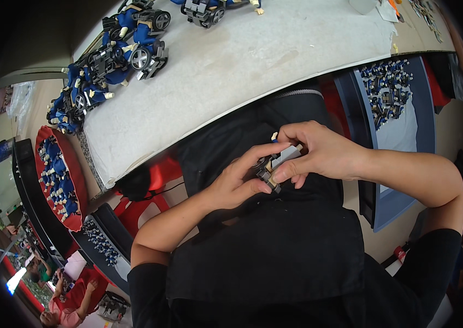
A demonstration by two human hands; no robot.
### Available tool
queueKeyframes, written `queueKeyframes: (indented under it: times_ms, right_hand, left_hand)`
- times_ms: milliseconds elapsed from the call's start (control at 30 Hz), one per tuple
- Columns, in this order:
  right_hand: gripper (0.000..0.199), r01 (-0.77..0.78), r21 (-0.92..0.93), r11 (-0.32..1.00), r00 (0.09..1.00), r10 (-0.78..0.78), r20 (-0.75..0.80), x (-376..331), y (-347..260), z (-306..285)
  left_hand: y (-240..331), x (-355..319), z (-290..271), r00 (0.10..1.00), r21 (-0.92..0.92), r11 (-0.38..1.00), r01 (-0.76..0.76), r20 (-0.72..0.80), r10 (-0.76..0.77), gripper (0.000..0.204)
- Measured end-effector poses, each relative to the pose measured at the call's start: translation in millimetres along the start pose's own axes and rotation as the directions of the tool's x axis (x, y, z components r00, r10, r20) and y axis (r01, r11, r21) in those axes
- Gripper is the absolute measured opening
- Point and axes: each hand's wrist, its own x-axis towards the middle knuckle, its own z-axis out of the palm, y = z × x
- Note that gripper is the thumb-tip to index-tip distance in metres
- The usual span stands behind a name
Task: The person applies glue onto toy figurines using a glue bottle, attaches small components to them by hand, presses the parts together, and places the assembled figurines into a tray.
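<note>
Above my lap, both hands are closed on one small toy figure [267, 171] with dark grey parts and a bit of blue and cream. My left hand [228, 180] grips its dark side between thumb and fingers. From the right, my right hand [324, 153] pinches it, the thumb pressed near a light grey block [287, 156]. Whether that block is fixed to the toy or separate I cannot tell. Fingers hide much of the toy.
Blue-and-grey wheeled toy figures [114, 60] lie piled along the far left of the white-covered table [231, 65]. A red basket [81, 191] of blue figures stands at left. To the right, a grey-blue crate [431, 109] holds several more. Another person [78, 295] sits at lower left.
</note>
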Motion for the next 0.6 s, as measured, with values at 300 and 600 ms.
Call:
queueKeyframes:
  times_ms: [300, 600]
  right_hand:
    - [0.028, -0.085, 0.052, 0.995, 0.996, 0.084, 0.009, 3, 17, 8]
    - [0.03, -0.077, 0.086, 0.993, 0.996, 0.073, 0.048, 6, 23, 5]
  left_hand:
    - [-9, -12, 8, 0.985, -0.056, 0.983, 0.174, 0.009, -0.174, 0.069]
    - [-14, -14, 9, 0.989, -0.068, 0.987, 0.149, 0.003, -0.149, 0.061]
